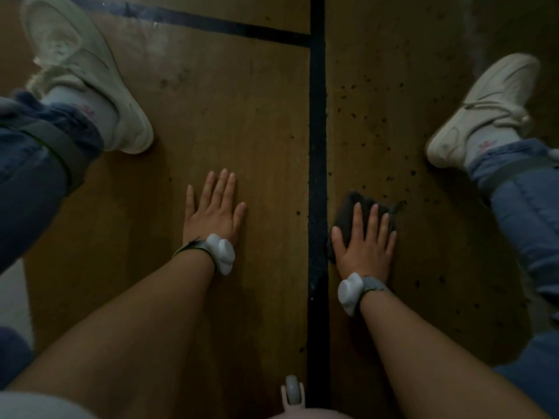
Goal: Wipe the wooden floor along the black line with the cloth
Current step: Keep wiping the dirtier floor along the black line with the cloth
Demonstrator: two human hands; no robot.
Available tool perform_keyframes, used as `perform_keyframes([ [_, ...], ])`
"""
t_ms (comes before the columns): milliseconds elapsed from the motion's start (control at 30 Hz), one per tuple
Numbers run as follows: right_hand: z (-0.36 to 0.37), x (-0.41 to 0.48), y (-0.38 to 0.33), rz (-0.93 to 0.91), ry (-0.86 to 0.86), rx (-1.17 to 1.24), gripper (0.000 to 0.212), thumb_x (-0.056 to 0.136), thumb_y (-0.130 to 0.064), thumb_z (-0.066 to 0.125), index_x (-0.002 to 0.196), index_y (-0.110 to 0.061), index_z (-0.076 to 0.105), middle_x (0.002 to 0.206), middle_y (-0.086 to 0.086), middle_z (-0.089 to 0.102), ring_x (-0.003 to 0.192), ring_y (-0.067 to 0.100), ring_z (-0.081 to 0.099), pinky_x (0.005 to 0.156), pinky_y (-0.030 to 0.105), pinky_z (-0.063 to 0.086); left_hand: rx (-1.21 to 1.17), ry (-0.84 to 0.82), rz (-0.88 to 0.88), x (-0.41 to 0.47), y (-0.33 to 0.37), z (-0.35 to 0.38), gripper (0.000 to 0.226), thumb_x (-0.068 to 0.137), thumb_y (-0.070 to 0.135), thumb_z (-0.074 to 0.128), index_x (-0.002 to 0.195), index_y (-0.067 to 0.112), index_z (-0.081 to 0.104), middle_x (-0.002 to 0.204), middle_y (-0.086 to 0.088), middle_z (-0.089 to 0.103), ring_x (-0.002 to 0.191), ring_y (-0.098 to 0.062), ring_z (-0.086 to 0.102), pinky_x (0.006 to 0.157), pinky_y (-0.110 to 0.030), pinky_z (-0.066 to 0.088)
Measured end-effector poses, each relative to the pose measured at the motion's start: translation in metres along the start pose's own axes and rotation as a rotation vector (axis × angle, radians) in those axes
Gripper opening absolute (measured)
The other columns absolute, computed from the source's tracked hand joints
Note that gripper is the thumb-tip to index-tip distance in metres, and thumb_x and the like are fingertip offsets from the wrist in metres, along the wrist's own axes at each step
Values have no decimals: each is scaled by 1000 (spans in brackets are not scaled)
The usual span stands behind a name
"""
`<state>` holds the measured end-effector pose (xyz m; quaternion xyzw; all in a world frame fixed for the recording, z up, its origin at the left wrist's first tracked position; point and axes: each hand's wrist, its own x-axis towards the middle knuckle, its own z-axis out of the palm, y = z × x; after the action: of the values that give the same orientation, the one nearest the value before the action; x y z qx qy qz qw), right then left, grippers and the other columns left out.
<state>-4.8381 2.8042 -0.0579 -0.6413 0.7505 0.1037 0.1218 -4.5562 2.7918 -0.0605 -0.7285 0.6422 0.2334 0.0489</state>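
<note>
Floor survey, wiping station, taken relative to the black line.

- Black line (pixel 317 146): one long strip, its long axis running straight away from me. One side strip (pixel 211 24) meets it from the left at the far end. Two strips in all.
- Cloth (pixel 352 205): one, dark, folded. It lies flat on the wooden floor (pixel 242 116) just right of the line, its left edge at the line's border.
- Right hand (pixel 366 246): one, fingers straight and spread, palm pressing the cloth down (no curl, no pinch). This is the nearer hand, already on the cloth.
- Left hand (pixel 211 216): one, left of the line, flat on bare wood, holding nothing. It looks like a brace.
- Dark specks (pixel 372 116): many, too small to count, mostly right of the line and beyond the cloth.
- Shoes: two, pale, one left of the line (pixel 87 77) and one right of it (pixel 484 110).
- Wrist units: two, white, one on each wrist (pixel 220 252) (pixel 351 291).
- Caster wheel (pixel 292 390): one, just left of the line, nearest me.

Judgement: the stroke should run forward, parallel to the line, into the specks.
</note>
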Motion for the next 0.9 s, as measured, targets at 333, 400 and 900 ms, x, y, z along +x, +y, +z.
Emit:
perform_keyframes([
  [333,-7,5,-3,7,-123,-1,71,97,-64,13,153,-33,-19,162,3,-22,149,28,-19,120,51,-8,-15,-106,4,1,1,-10,63,102,53,11,152,29,-20,157,12,-28,143,-11,-27,116,-46,-19],
  [400,-11,7,-2,0,-165,13,71,97,-64,13,152,-33,-20,162,2,-24,148,28,-21,120,51,-9,-22,-116,15,1,-2,-10,64,102,54,11,151,29,-21,157,11,-29,142,-11,-29,115,-46,-20],
  [900,5,-8,-10,35,33,-7,66,100,-58,14,156,-29,-6,165,6,-9,151,28,-11,121,53,-2,-64,-76,36,3,-4,-6,65,102,55,16,153,29,-15,159,11,-23,145,-12,-24,117,-48,-16],
])
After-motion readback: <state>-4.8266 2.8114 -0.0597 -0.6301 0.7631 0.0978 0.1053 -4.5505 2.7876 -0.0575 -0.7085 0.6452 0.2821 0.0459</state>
